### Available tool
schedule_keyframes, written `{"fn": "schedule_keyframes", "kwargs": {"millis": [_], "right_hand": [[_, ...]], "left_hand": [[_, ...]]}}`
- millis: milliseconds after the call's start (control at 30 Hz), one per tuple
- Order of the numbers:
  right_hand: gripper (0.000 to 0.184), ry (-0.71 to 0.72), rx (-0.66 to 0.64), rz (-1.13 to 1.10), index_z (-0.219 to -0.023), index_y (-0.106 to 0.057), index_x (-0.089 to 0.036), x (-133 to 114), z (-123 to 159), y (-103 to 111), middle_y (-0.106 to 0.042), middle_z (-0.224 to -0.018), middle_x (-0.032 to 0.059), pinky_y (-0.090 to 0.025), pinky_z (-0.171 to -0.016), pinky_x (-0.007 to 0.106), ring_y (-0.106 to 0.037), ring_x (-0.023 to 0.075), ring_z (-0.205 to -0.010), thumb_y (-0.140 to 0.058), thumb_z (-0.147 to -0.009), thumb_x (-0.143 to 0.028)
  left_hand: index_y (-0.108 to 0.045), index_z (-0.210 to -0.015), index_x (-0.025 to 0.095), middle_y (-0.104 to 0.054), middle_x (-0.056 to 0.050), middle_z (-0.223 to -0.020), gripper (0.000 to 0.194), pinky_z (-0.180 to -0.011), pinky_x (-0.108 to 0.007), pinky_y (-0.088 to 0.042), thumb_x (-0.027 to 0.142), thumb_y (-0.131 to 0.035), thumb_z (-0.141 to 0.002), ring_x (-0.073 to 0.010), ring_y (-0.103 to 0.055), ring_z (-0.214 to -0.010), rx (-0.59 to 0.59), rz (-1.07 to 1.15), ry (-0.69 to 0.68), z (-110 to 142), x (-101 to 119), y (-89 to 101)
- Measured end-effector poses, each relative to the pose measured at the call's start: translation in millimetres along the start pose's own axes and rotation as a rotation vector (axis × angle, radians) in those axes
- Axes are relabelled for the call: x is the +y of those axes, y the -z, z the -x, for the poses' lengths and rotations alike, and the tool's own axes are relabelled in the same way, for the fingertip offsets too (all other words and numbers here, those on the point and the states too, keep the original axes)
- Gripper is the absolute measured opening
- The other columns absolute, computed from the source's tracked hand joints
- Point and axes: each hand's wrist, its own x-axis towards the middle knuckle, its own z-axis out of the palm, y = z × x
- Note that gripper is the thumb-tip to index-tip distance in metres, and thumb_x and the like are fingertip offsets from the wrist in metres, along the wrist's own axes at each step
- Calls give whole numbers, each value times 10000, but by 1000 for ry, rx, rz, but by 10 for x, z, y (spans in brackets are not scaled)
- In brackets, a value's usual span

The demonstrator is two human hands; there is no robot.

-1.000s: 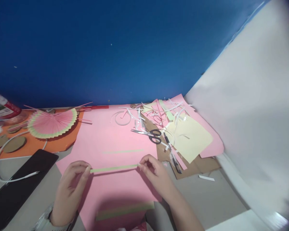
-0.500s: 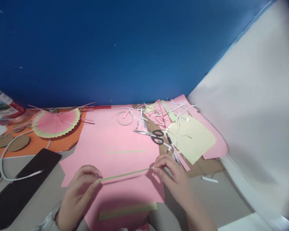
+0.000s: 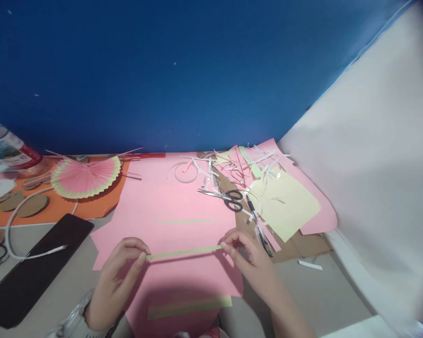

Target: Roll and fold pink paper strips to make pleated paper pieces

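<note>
A narrow yellow-green paper strip [image 3: 184,252] is stretched between my two hands, just above a large pink paper sheet [image 3: 144,188]. My left hand [image 3: 125,265] pinches its left end between thumb and fingers. The right end is pinched in my right hand [image 3: 245,253]. Farther back on the pink sheet lies another thin green strip [image 3: 186,221]. Nearest to me is a wider yellow-green strip [image 3: 190,308]. Black-handled scissors [image 3: 229,199] rest beyond my right hand, beside a pen [image 3: 259,225].
A pink and yellow pleated paper fan [image 3: 86,178] lies on orange paper [image 3: 105,204] at the left. Near it are a phone [image 3: 38,272], a white cable [image 3: 9,234] and a bottle [image 3: 12,150]. Paper scraps [image 3: 239,164] and a pale yellow sheet [image 3: 289,206] cover cardboard [image 3: 303,249] at the right.
The strip between my hands has turned its flat face more toward me and is a little more level, its left end slightly raised. Both hands keep their pinch.
</note>
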Motion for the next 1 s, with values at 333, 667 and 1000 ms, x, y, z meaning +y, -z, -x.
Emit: {"fn": "schedule_keyframes", "kwargs": {"millis": [333, 667, 1000], "right_hand": [[181, -39, 8, -75, -795, -505, -205, 18, 24, -38, -553, -786, 7, -405, -673, 280, -530, 144, -701, -471, -892, -354], [194, -60, 6, -100, -785, -500, -200, 13, 23, -39, -560, -809, 15, -386, -678, 274, -527, 149, -733, -479, -888, -364], [221, -184, -257, -380, -790, -474, -195, -25, 100, -203, -565, -836, 19, -380, -720, 274, -529, 158, -811, -510, -870, -398]], "left_hand": [[-576, -820, 215, -560, -48, -896, 90, -772, -312, -473, 175, -500, -847, -183, -554, -903, 22, -77, 1, -29, 11, -3], [-567, -893, 230, -582, -50, -968, 82, -832, -318, -472, 205, -503, -848, -189, -559, -965, -2, -167, 8, -5, 27, 34], [-576, -881, 267, -612, -41, -1106, 70, -847, -290, -507, 289, -528, -835, -197, -573, -1057, -122, -217, 131, 444, -42, 293]]}}
